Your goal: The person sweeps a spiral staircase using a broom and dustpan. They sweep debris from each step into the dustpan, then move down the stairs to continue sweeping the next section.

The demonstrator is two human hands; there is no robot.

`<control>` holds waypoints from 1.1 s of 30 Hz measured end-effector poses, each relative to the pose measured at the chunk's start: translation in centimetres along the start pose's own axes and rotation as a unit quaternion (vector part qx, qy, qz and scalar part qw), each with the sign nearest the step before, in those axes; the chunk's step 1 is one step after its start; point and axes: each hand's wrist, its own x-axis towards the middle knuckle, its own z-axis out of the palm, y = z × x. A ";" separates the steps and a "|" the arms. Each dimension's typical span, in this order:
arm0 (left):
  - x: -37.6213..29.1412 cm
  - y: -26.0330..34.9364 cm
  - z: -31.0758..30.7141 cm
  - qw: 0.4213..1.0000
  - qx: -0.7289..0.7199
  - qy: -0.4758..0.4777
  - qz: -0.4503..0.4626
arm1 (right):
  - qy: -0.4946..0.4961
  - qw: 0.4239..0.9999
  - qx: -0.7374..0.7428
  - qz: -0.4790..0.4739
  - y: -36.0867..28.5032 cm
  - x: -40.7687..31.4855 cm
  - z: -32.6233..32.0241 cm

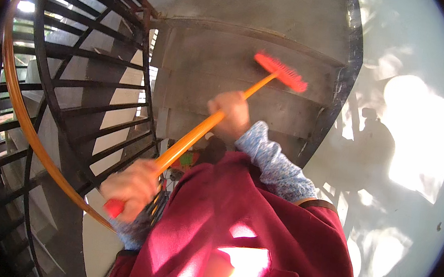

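A broom with a red-bristled head (280,72) and an orange handle (189,141) runs diagonally across the view. My left hand (131,188) grips the handle near its red end cap (114,207). Higher up the handle, closer to the head, my right hand (232,109) is closed around it. Both hands are slightly blurred. The broom head lies over a grey concrete stair step (229,59), towards its right side; whether the bristles touch the step cannot be told.
Black metal railings (103,85) with a curved wooden handrail (26,129) stand at the left. A pale wall (369,152) with a dark skirting band (344,74) bounds the steps at the right. Above them spreads a concrete landing (251,5).
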 end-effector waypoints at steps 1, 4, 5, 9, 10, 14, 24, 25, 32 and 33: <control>0.0 -1.5 0.4 1.000 -0.001 0.005 -0.024 | -0.006 0.999 -0.045 0.010 1.8 -0.1 0.2; -0.3 -3.8 1.6 0.994 0.077 -0.053 -0.062 | 0.023 1.000 -0.021 -0.001 5.8 0.6 3.8; -0.5 -3.7 1.6 0.984 0.123 -0.097 -0.083 | -0.025 0.998 0.049 0.009 5.6 0.2 5.7; -2.1 1.4 -1.9 0.973 0.227 -0.024 -0.031 | 0.004 0.972 0.226 -0.058 -2.2 0.9 15.1; -2.5 2.9 -3.1 0.976 0.216 0.000 -0.005 | -0.005 0.970 0.231 -0.076 -4.7 0.9 16.1; -2.9 7.6 -7.1 0.990 0.137 0.020 0.021 | -0.126 0.969 0.207 -0.044 -12.0 -0.1 14.7; 2.9 -2.5 -0.7 0.939 -0.023 -0.326 -0.108 | -0.082 0.980 0.091 0.155 -5.5 -10.4 -0.3; 3.7 -4.0 1.5 0.924 -0.014 -0.371 -0.086 | -0.062 0.974 0.050 0.212 -4.5 -12.0 -1.8; 4.6 -9.3 16.0 0.896 0.029 -0.437 -0.071 | 0.133 0.953 -0.072 0.262 3.6 -20.6 -10.9; 4.7 -10.1 17.6 0.895 0.025 -0.442 -0.064 | 0.126 0.954 -0.081 0.261 5.1 -21.3 -12.2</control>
